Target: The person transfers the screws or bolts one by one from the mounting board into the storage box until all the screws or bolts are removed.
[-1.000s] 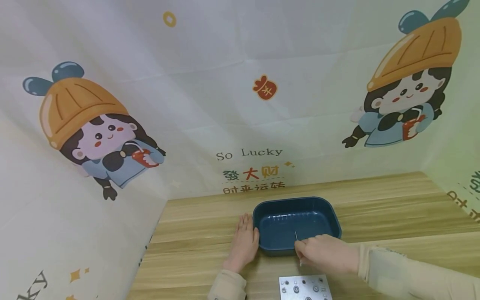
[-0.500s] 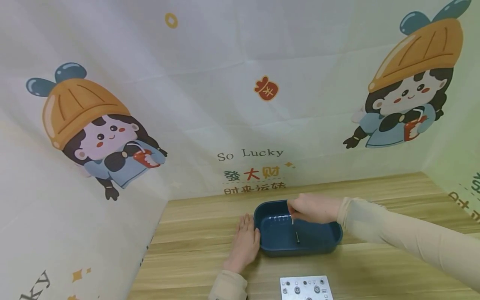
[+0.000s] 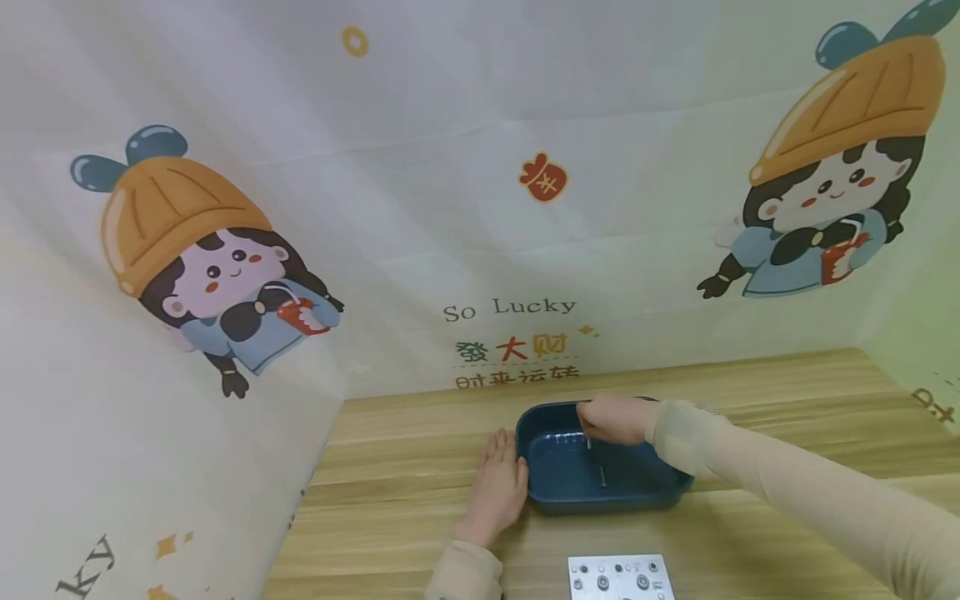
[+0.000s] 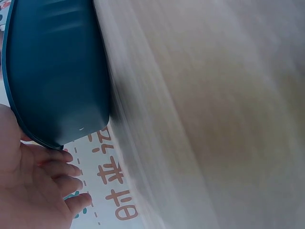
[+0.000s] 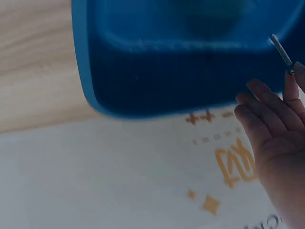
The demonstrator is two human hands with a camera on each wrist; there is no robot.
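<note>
A dark blue tray (image 3: 558, 505) sits on the wooden table. My left hand (image 3: 495, 487) lies along its left side with the fingers extended; the left wrist view shows that hand (image 4: 38, 183) at the tray's rim (image 4: 62, 145). Over the far part of the tray, my right hand (image 3: 617, 419) pinches a screw (image 3: 588, 443) between thumb and index finger. In the right wrist view the screw's threaded shank (image 5: 282, 50) points into the tray, the other fingers held apart from it. A second screw (image 3: 603, 477) lies on the tray floor.
A silver metal plate (image 3: 621, 577) with several round fittings lies in front of the tray, cut off by the bottom of the view. Behind the wooden table (image 3: 405, 467) hangs a printed cloth (image 3: 420, 208), which also covers both sides.
My right hand has moved from the tray's front edge to its far side, still pinching the screw. More of the screw on the tray floor now shows. The left hand stays at the tray.
</note>
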